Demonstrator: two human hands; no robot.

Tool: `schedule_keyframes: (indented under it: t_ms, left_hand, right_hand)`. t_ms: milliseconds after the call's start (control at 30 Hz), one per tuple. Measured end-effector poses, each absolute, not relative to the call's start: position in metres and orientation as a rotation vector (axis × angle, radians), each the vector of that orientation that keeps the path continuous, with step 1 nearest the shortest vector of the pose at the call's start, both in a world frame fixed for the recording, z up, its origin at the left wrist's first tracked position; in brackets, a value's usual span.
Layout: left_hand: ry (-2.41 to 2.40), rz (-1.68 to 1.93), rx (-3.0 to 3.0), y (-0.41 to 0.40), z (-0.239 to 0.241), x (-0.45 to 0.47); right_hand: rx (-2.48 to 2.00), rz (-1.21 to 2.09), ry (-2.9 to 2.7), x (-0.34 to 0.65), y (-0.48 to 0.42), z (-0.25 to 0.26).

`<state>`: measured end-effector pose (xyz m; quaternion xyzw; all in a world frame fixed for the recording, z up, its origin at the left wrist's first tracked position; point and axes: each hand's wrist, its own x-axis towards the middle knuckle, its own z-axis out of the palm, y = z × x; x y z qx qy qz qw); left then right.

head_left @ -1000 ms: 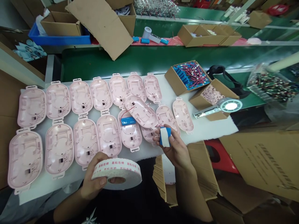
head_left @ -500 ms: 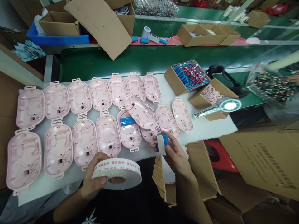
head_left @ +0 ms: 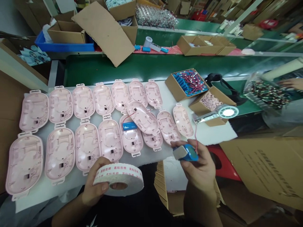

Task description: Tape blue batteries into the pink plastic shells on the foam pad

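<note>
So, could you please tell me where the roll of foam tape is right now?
In the head view the roll of foam tape sits low and left of centre, held in the left hand just in front of the near row of pink plastic shells.

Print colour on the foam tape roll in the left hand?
Red characters on a white foam tape roll, held by the left hand; head view.

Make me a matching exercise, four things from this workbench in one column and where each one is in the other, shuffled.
Things:
1. tape roll
2. blue battery pack
3. box of blue batteries
4. loose blue battery

Places:
A. lying in a pink shell
B. in the left hand
C. far right of the white mat
D. in the right hand

Pairs: 1-B, 2-D, 3-C, 4-A
</note>
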<state>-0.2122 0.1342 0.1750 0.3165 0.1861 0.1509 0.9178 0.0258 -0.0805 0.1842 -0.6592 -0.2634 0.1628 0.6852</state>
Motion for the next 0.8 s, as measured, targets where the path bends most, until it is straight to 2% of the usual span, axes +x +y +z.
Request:
schedule_keyframes:
  t_ms: [167,333,467,533,667,800]
  left_hand:
    - [0.393,0.314,0.633,0.133,0.171,-0.219]
    - [0.415,0.345,0.656,0.137,0.162,-0.234]
    - [0.523,0.373,0.592,0.137,0.165,-0.238]
    - [0.522,0.371,0.577,0.137,0.166,-0.237]
    - [0.501,0.353,0.546,0.138,0.166,-0.233]
    - [0.478,0.313,0.58,0.139,0.165,-0.233]
  right_hand:
    - [-1.841,0.23,-1.033,0.088,-0.002,0.212]
    - [-2.221,0.314,-1.625,0.129,0.06,0.219]
    - [-2.382,0.416,-1.614,0.128,0.066,0.227]
    - [-2.319,0.489,-1.359,0.122,0.061,0.226]
    - [-1.771,0.912,-0.89,0.104,0.046,0.214]
    - [-1.578,1.231,-0.845,0.085,0.028,0.208]
